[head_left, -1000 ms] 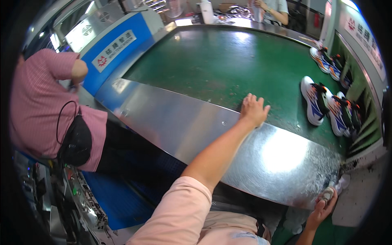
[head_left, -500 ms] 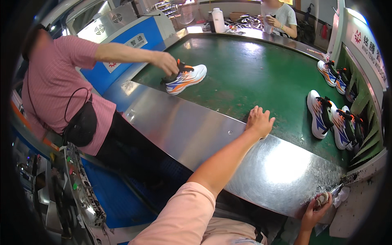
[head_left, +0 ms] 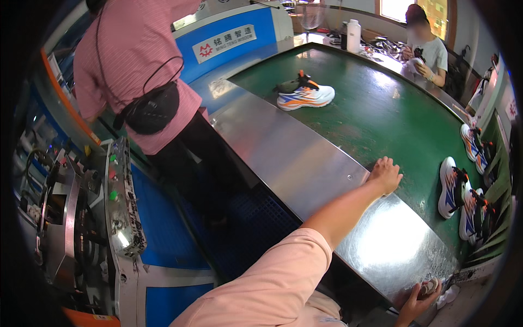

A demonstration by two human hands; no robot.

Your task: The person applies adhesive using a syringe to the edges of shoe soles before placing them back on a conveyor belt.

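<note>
Green conveyor belt (head_left: 381,117) edged by a polished steel counter (head_left: 305,163). White, orange and blue sneaker (head_left: 305,95) lies on the belt, well apart from the left hand (head_left: 385,174), spread flat on the counter's rim. Right hand (head_left: 417,302) apparently closed on a small pale object (head_left: 429,287).

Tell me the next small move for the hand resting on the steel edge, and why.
Probably hold the left hand on the steel plate and wait. It is empty, and the lone sneaker lies far up the green belt, beyond easy reach. The right hand clutches a small object below the table edge.
</note>
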